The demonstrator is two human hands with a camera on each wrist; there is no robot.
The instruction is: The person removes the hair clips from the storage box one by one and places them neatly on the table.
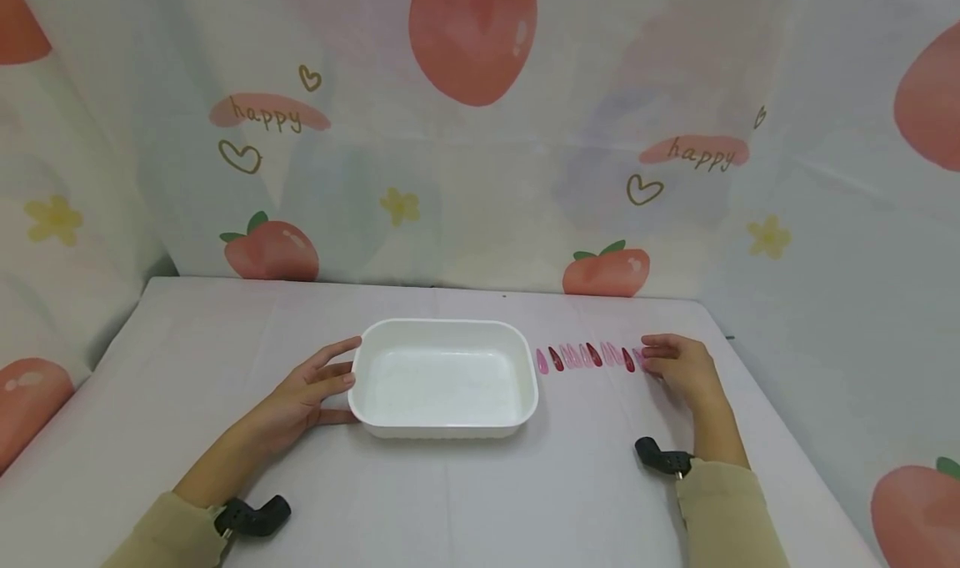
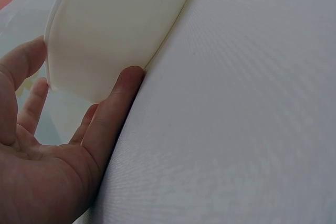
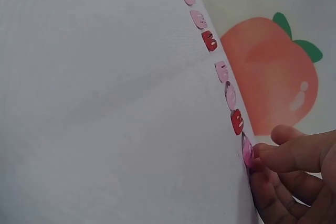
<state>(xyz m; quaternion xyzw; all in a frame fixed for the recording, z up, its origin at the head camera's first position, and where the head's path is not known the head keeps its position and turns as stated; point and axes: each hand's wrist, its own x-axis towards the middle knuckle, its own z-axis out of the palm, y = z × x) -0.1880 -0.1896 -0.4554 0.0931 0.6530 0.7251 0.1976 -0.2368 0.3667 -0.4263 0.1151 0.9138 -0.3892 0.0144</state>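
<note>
A white rectangular tray (image 1: 444, 389) sits on the table, and nothing lies inside it. My left hand (image 1: 303, 393) rests against the tray's left side. Its fairly straight fingers (image 2: 123, 85) touch the wall and rim. To the right of the tray runs a row of several snap hair clips, in light pink, deep pink and dark red. At the row's right end, my right hand (image 1: 681, 369) pinches a bright pink hair clip (image 3: 247, 150) between its fingertips. Beside that one lies a dark red hair clip (image 3: 237, 122). The fingers partly cover the pinched clip.
A white cloth covers the table (image 1: 375, 501). Behind it and at both sides hangs a curtain (image 1: 480, 184) printed with peaches, hearts and flowers. The hair clips lie close together, the leftmost pink clip (image 1: 542, 361) just beyond the tray's right rim.
</note>
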